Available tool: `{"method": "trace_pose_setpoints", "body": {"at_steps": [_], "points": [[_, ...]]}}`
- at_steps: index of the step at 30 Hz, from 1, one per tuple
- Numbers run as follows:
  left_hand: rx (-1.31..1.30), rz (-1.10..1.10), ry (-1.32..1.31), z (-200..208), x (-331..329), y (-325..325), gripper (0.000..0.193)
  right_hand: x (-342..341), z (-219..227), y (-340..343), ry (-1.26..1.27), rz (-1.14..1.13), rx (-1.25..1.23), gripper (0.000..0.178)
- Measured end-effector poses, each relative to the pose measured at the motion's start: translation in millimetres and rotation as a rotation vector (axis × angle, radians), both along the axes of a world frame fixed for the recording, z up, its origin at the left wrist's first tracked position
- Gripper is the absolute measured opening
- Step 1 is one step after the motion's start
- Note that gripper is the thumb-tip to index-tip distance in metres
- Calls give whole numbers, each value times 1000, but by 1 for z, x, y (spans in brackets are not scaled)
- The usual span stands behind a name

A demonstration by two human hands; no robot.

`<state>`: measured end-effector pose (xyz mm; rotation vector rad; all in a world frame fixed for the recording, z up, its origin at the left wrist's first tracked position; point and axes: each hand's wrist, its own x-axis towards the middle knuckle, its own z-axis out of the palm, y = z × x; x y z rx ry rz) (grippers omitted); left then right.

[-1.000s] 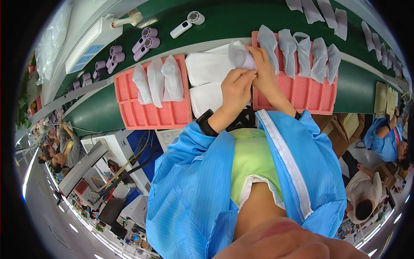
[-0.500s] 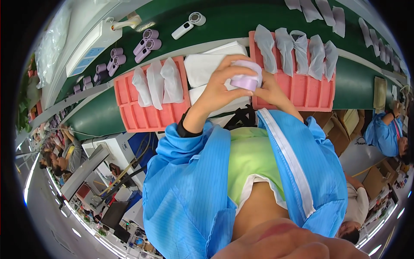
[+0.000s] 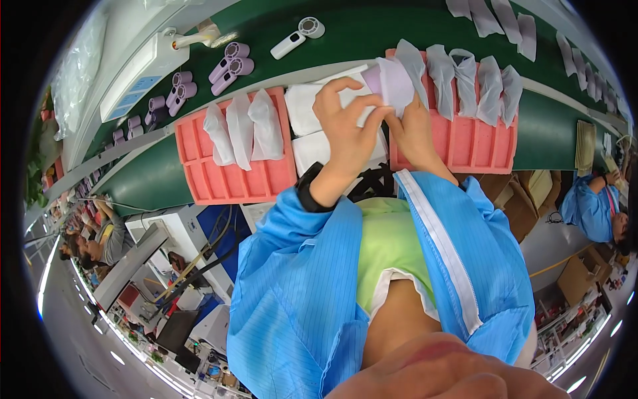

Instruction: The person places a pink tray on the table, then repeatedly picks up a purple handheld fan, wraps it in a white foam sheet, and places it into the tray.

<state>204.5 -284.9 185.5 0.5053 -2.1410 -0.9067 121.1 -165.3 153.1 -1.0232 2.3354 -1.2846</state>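
Observation:
In front of my chest, a lavender handheld fan [image 3: 372,80] is partly covered by a thin whitish sleeve [image 3: 397,90], so much of its shape is hidden. My right hand [image 3: 413,136] grips it from below, with its fingers mostly behind it. Thumb and forefinger of my left hand [image 3: 347,126] pinch together at the sleeve's lower edge, while its other fingers are curled loosely. Beneath the hands lies a stack of white sheets or sleeves [image 3: 307,110] between two pink trays.
The left pink tray [image 3: 199,163] holds three wrapped pieces [image 3: 238,126]; the right pink tray [image 3: 488,149] holds several more [image 3: 488,86]. Beyond a rail, lavender fans [image 3: 232,70] and a white fan [image 3: 289,45] lie on the green belt [image 3: 362,30]. A white box-shaped device [image 3: 143,80] stands at far left.
The fan has tilted and moved up and slightly right, now showing its long sleeved side. My left hand has gone from wrapping round it to pinching at the sleeve's edge.

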Motion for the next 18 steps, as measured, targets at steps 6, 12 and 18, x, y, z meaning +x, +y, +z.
{"method": "trace_pose_setpoints", "body": {"at_steps": [6, 12, 18], "points": [[1312, -31, 161, -61, 12, -47, 15, -40, -6, -16, -739, 379, 243, 52], [1581, 178, 113, -132, -9, -72, 21, -135, -22, -69, -133, 601, 608, 68], [775, 151, -222, -128, -21, -30, 21, -276, -121, -84, -117, 220, 418, 55]]}}
